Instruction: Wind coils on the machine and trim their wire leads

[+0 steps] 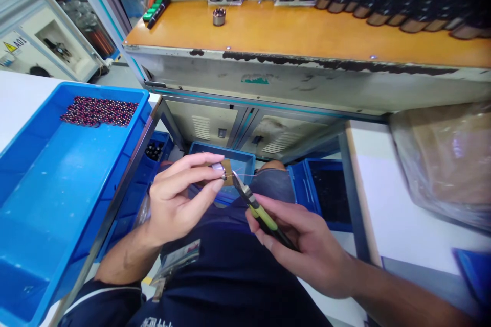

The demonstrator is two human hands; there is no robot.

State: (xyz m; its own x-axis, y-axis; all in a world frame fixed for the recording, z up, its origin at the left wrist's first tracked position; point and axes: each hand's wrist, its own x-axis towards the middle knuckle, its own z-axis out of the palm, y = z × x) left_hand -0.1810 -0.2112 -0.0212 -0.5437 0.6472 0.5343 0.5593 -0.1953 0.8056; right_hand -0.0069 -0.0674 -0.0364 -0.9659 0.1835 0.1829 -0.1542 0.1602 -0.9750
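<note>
Between the thumb and fingers of my left hand [184, 194] is a small metal cylinder [218, 167], partly hidden by the fingertips. Thin copper-coloured wires [243, 174] stick out of its right end. My right hand [303, 240] grips cutting pliers [261, 212] with green and black handles. The jaw tips point up and left, close to the wires beside the cylinder. Whether the jaws touch a wire, I cannot tell.
On the left stands a large blue tray [38, 204] with many small dark red parts [99, 111]. Ahead, an orange bench top [268, 28] carries a metal ring-shaped part [219, 17], a black marker [158, 12] and rows of cylinders [378, 14]. A plastic-wrapped box [441, 158] sits right.
</note>
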